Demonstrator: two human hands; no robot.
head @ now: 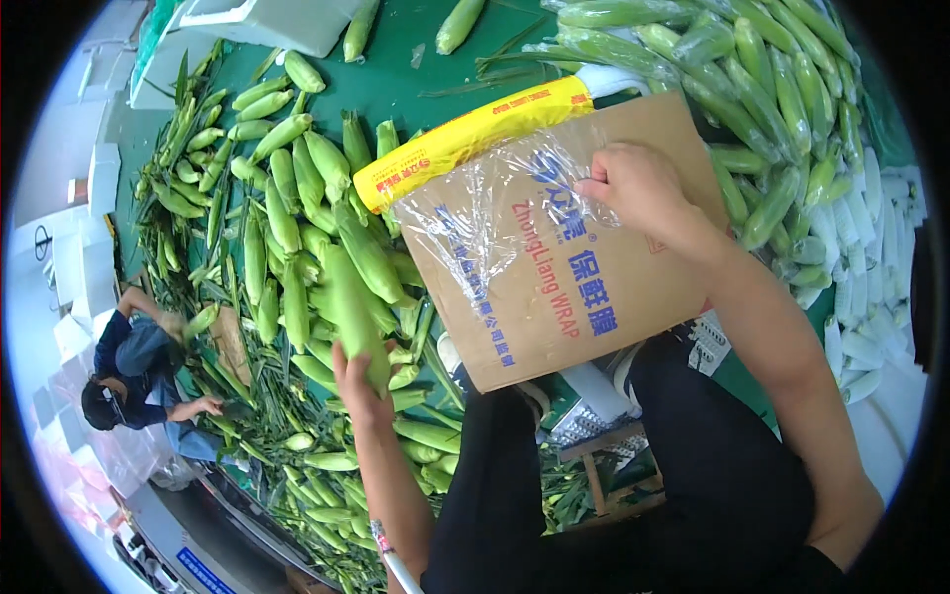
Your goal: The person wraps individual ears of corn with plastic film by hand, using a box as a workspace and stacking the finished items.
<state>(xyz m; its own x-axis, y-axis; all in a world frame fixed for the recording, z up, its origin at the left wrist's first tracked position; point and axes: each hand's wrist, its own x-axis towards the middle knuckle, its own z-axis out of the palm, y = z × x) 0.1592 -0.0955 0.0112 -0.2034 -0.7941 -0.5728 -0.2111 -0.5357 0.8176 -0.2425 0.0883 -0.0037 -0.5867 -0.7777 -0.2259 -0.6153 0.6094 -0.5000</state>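
My left hand (365, 375) holds an ear of corn in its green husk (352, 304), upright beside the cardboard box, above a heap of other ears. My right hand (631, 182) pinches the loose end of clear plastic wrap (482, 223) over the printed cardboard box (631, 289), near its upper right. The film runs from a yellow-printed roll (475, 134) lying along the box's far edge. Crumpled film covers the upper left of the cardboard.
Husked-on corn (282, 215) is heaped at the left. Plastic-wrapped ears (779, 96) are piled at the upper right, with pale wrapped items (865, 297) below. A foam box (274, 22) stands at the top. A co-worker (141, 371) crouches at the far left, holding corn.
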